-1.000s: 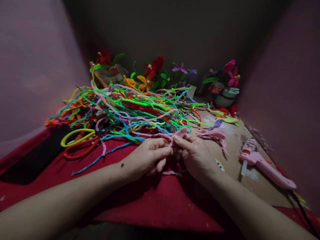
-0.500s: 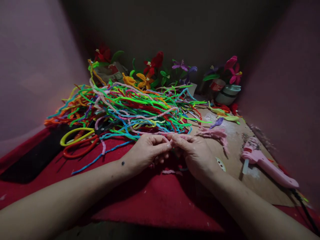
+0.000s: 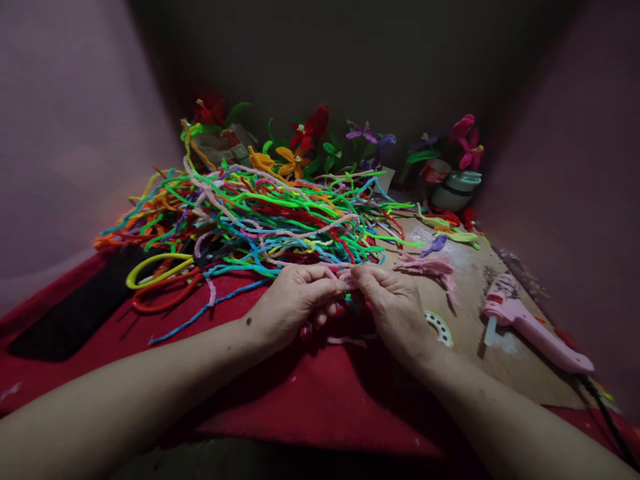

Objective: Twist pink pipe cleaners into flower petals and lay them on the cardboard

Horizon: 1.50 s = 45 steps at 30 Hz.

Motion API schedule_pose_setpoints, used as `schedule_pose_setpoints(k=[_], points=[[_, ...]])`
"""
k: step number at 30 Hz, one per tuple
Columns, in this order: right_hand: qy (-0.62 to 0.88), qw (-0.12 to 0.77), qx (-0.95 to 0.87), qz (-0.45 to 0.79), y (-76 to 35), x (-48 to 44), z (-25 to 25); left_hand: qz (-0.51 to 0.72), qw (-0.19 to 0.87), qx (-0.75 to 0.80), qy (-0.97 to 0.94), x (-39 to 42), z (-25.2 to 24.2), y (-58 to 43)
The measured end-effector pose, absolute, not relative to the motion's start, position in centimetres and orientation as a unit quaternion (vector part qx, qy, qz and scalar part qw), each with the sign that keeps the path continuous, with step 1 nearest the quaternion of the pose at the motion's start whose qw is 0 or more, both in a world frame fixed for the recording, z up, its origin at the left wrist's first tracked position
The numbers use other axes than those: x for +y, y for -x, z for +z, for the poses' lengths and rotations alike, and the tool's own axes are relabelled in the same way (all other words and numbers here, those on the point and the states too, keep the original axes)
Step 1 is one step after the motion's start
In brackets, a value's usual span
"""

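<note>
My left hand and my right hand meet at the middle of the view, both closed in pinches on one pink pipe cleaner. Its fuzzy stem shows between the fingertips; the rest is partly hidden by my fingers. Just beyond my hands spreads a tangled heap of colourful pipe cleaners. A short pink piece lies on the red cloth below my hands. Right of my right hand, shaped pink pipe cleaner pieces rest on a brown board.
Scissors with yellow and red handles lie left, by a flat black object. On the right are a pink glue gun with a cord and a pale perforated ring. Pipe cleaner flowers and a jar stand behind.
My right fingers have shifted slightly along the pink pipe cleaner, showing more of it between my hands. More of the perforated ring shows. The view has moved a little.
</note>
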State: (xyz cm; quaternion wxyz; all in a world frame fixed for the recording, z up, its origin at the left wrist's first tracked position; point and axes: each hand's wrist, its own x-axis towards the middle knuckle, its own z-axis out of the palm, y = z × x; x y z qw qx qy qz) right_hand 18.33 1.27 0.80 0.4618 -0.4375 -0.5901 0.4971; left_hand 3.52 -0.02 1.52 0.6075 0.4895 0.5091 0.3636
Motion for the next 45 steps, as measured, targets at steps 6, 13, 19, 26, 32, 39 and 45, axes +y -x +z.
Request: schedule_pose_setpoints(k=[6, 13, 19, 26, 32, 39, 45], points=[[0.407, 0.428, -0.555, 0.586, -18.4, 1.8, 0.9, 0.365, 0.604, 0.498, -0.503, 0.3, 1.9, -3.0], [0.446, 0.431, -0.515, 0.593, -18.3, 2.0, 0.8, 0.391, 0.626, 0.463, -0.491, 0.7, 1.9, -2.2], [0.444, 0.391, -0.527, 0.611, -18.4, 1.8, 1.1, 0.384, 0.615, 0.470, -0.503, 0.7, 2.0, -2.4], [0.399, 0.391, -0.540, 0.630, -18.3, 1.8, 0.6, 0.396, 0.381, 0.468, -0.692, 0.4, 1.4, -2.3], [0.362, 0.396, -0.498, 0.681, -18.3, 2.2, 0.3, 0.313, -0.090, 0.292, -0.899, 0.4, 0.4, -1.4], [0.426, 0.426, -0.620, 0.502, -18.4, 1.3, 1.3, 0.316, 0.474, 0.479, -0.668, 0.3, 3.4, -2.0], [0.417, 0.445, -0.705, 0.362, -18.3, 0.7, 1.0, 0.269, 0.397, 0.493, -0.726, 0.6, 2.6, -2.1]])
